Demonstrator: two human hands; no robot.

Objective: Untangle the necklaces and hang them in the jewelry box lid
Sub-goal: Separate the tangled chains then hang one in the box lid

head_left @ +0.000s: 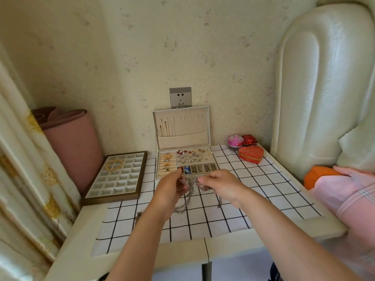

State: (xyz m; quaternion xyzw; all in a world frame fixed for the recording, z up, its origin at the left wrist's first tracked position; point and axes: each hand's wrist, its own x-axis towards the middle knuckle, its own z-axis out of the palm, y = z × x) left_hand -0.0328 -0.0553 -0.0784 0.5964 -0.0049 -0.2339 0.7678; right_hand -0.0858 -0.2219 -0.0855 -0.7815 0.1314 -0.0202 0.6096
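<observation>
A white table (85, 230) is set against a pale, speckled wall, and a white cloth (253, 191) with a black grid is spread over it. The cream jewelry box (160, 175) stands at the back of the cloth, its padded lid (194, 126) propped upright below a grey wall socket (180, 97). Thin gold chains (165, 127) are hung from the lid's leftmost hooks. Just in front of the box, a tangle of silver necklaces (189, 188) is held above the cloth, with loops trailing down onto it. The tangle is pinched between thumb and fingertips by the left hand (172, 185) and the right hand (221, 184), the remaining fingers curled in. Left of the box, a brown-framed tray (142, 179) of square compartments is laid flat, and a coiled gold necklace (114, 164) is seen in it. Right of the box, a glossy red heart-shaped case (251, 154) is placed. A rolled pink mat (73, 142) is stood further left, and a quilted, shiny headboard (324, 88) further right.
</observation>
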